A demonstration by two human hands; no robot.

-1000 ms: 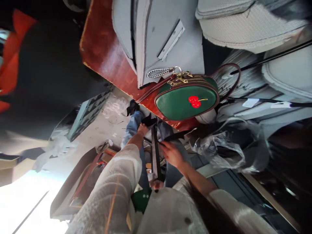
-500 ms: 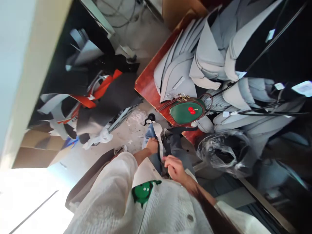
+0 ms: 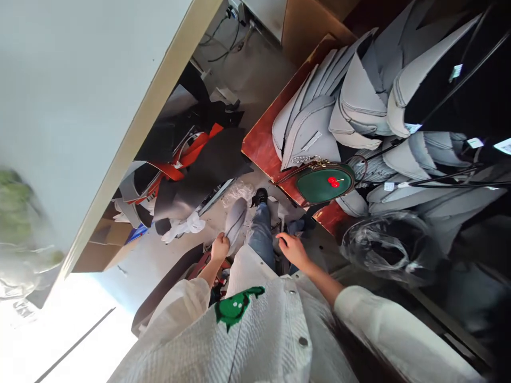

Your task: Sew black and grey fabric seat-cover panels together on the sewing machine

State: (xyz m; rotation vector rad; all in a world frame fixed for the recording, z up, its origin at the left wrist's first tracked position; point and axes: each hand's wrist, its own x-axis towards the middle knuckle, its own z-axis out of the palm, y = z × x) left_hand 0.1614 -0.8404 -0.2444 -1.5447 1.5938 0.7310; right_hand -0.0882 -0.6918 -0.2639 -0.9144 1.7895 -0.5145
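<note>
Left hand (image 3: pixel 220 247), pinching grey piece (image 3: pixel 236 217), had parted from right hand (image 3: pixel 293 250), loosely curled, seemingly empty, leaving the piece one-handed.

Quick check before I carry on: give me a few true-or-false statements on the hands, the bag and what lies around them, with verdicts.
1. The left hand holds a grey piece with a rounded end. True.

2. The green bag bears a red cherry decoration. True.

3. The right hand grips the green bag. False: the right hand is apart from it, lower in the picture.

4. The green bag lies on the floor. False: it is at the edge of the red-brown table.

5. Grey panels are piled on the red-brown table. True.

6. The orange strip lies on top of the grey panels. False: it lies among dark sheets, left of the table in the picture.
</note>
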